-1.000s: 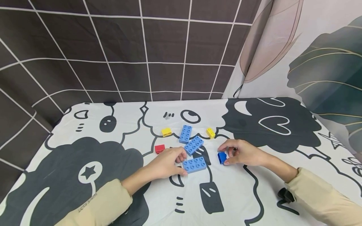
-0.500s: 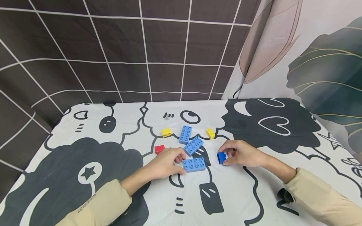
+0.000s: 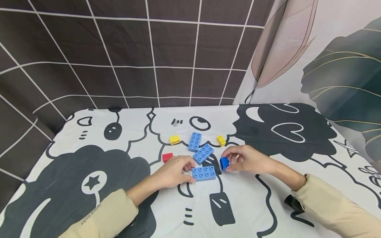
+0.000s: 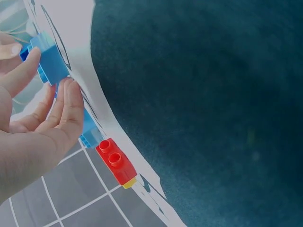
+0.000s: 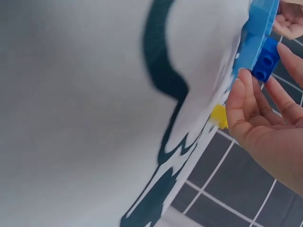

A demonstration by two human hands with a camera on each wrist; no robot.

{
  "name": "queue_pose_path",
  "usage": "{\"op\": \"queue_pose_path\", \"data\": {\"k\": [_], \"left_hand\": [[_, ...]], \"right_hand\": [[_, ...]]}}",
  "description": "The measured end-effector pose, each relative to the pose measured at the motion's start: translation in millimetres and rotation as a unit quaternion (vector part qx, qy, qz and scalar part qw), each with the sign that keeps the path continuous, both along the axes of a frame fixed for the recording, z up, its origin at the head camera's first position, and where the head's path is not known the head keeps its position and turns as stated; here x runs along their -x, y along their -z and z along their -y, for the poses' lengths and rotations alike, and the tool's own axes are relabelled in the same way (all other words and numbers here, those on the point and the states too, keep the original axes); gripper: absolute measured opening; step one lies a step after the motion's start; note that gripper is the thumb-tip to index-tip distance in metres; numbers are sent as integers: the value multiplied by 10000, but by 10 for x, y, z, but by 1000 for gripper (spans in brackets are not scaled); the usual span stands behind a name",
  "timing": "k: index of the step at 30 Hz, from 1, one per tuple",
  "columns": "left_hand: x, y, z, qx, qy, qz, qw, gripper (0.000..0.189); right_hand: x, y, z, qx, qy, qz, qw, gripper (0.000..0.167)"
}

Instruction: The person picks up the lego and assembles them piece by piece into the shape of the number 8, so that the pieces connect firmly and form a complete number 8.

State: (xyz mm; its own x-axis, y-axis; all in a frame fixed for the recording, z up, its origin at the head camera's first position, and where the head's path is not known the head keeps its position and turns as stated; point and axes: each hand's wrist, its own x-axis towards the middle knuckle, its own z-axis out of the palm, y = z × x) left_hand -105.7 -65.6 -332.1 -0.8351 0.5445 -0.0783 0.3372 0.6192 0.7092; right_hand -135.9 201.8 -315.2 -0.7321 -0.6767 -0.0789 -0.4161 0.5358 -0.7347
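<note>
Blue studded brick [image 3: 224,163] is pinched in right grip [image 3: 251,159], left grip [image 3: 173,171] holding paler brick [image 3: 204,174].

Head view bright, evenly lit, shadows soft; wrist views hazy, near cloth [image 5: 85,113] blurred.

At 3 o'clock the right hand [image 5: 267,127] pinches a dark blue brick [image 5: 266,60]; light blue bricks [image 5: 259,21] lie toward its 10 o'clock, the left hand [image 5: 289,21] at its 1. A yellow brick [image 5: 219,117] shows at the right hand's 9. Patterned cloth [image 5: 94,94] spans 7 to 12.
</note>
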Motion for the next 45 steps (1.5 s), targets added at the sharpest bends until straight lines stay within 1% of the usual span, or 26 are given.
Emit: {"op": "queue_pose_path", "data": {"k": [5, 8, 12, 15, 22, 27, 33, 40, 45], "left_hand": [[-2, 2, -3, 8, -1, 26, 10000, 29], [-2, -1, -7, 16, -1, 54, 10000, 29], [-4, -1, -10, 14, 8, 68, 10000, 28], [-4, 1, -10, 17, 17, 67, 10000, 28], [-5, 1, -9, 38, 36, 61, 10000, 28], [-8, -4, -10, 50, 48, 47, 10000, 28], [-2, -18, -12, 96, 6, 90, 9999, 28], [4, -27, -11, 126, 6, 83, 9999, 29], [-4, -42, -14, 159, 4, 73, 9998, 29]], "right_hand": [[-31, -15, 95, 141, -74, -74, 9998, 33], [-59, -7, 147, 217, -174, -189, 9994, 32], [-102, 4, 218, 276, -363, -509, 9977, 31], [-138, 11, 269, 211, -422, -770, 9959, 30], [-201, 23, 374, -178, -286, -1258, 9915, 33], [-205, 28, 403, -227, -176, -1483, 9885, 31], [-196, 26, 435, -229, -183, -1490, 9884, 31], [-177, 16, 456, -37, -143, -1351, 9907, 30], [-168, 2, 457, -19, -139, -1198, 9927, 31]]}}
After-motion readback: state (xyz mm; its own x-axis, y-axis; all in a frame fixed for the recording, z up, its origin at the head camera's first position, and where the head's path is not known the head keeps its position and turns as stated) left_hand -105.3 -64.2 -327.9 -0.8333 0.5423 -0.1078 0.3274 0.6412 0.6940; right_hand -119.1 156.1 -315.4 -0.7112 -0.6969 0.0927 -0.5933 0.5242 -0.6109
